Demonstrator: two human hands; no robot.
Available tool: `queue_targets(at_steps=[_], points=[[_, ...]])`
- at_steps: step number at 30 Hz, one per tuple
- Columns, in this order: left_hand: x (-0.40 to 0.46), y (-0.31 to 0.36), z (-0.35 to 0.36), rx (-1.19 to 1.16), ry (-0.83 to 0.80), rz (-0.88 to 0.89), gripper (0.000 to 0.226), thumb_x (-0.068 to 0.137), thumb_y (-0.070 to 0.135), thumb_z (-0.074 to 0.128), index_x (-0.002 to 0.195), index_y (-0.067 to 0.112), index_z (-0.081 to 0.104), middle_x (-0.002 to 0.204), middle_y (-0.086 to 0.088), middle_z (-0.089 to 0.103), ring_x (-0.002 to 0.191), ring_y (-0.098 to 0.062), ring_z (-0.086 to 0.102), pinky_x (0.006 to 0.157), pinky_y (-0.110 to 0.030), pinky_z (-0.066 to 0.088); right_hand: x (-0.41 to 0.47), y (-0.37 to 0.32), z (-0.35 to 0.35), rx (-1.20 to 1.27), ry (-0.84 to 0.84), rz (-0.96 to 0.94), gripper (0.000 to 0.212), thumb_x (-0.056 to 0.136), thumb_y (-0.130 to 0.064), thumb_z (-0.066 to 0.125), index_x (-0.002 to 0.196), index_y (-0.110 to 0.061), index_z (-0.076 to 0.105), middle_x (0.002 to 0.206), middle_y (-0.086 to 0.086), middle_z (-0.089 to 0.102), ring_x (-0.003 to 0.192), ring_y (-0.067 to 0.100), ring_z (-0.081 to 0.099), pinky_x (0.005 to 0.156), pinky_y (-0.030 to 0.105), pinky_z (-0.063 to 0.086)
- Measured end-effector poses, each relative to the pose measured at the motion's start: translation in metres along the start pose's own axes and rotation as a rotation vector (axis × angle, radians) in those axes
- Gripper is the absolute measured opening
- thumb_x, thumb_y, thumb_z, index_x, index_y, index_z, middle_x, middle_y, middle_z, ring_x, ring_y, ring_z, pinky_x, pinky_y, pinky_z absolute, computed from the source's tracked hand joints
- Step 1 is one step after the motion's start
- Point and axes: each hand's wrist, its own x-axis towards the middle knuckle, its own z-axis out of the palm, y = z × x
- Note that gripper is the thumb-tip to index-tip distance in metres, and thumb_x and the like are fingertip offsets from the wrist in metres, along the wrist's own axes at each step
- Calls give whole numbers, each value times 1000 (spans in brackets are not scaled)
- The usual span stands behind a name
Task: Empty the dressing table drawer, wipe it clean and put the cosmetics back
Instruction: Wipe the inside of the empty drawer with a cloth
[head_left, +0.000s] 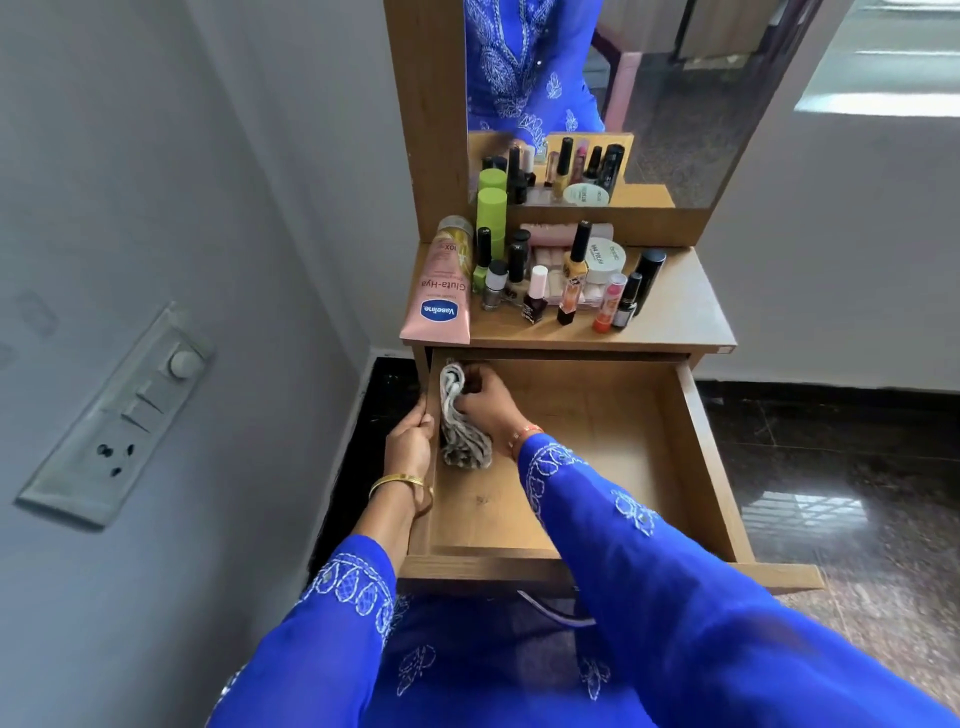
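Observation:
The wooden drawer (706, 457) of the dressing table is pulled out and holds no cosmetics. My right hand (485, 400) grips a grey patterned cloth (460, 421) at the drawer's back left corner, against the left wall. My left hand (410, 441) holds the drawer's left side wall from outside, fingers curled over its top edge. Several cosmetics stand on the table top (675, 312): a pink Vaseline tube (441, 296), a green bottle (491, 213), nail polish bottles (535, 296), a white jar (602, 254) and lipsticks (608, 304).
A mirror (649, 88) rises behind the cosmetics. A grey wall with a switch panel (124, 410) lies close on the left. Dark glossy floor (841, 467) spreads to the right of the drawer. My blue embroidered clothing fills the bottom of the view.

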Motion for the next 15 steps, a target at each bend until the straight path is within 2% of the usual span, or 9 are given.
queue_targets(at_steps=[3, 5, 7, 8, 10, 12, 15], points=[[3, -2, -1, 21, -4, 12, 40, 93, -1, 42, 131, 7, 48, 135, -7, 51, 122, -15, 48, 96, -18, 34, -10, 12, 1, -35, -95, 2, 47, 82, 8, 52, 127, -1, 41, 119, 18, 57, 100, 17, 51, 98, 34, 43], [5, -3, 0, -4, -11, -6, 40, 93, -1, 40, 131, 8, 49, 132, -7, 54, 113, -15, 52, 95, -19, 39, -24, 25, -3, -61, -215, 36, 51, 79, 11, 54, 126, -3, 39, 111, 14, 56, 96, 19, 53, 83, 33, 49], [4, -3, 0, -15, 4, -12, 40, 93, -1, 40, 130, 10, 50, 126, -5, 56, 105, -14, 53, 84, -15, 44, -37, 33, -11, -141, -405, 116, 48, 78, 10, 58, 117, -9, 38, 102, 10, 55, 86, 22, 56, 64, 31, 50], [3, -2, 0, -16, 11, -13, 40, 93, 0, 41, 130, 11, 50, 124, -5, 57, 104, -14, 54, 79, -12, 46, -44, 33, -15, -192, -514, 162, 48, 79, 9, 59, 116, -12, 37, 98, 7, 55, 80, 21, 57, 58, 28, 50], [1, -1, 0, -31, 15, -22, 39, 93, 1, 41, 130, 12, 51, 125, -5, 58, 108, -18, 56, 85, -19, 45, -51, 29, -20, -266, -647, 211, 50, 81, 7, 58, 121, -13, 36, 93, 4, 55, 74, 18, 59, 56, 27, 52], [0, 0, 1, -36, 15, -30, 39, 93, 1, 41, 130, 11, 51, 129, -6, 56, 111, -18, 55, 93, -25, 42, -52, 23, -20, -331, -635, 204, 52, 80, 7, 59, 123, -11, 38, 98, 9, 56, 81, 23, 59, 64, 32, 53], [-2, 3, 0, -55, 5, -47, 40, 93, -1, 40, 130, 10, 50, 129, -8, 56, 107, -17, 54, 87, -25, 45, -47, 18, -11, -274, -433, 158, 50, 76, 8, 62, 120, -4, 43, 104, 14, 57, 89, 26, 57, 70, 34, 52]])
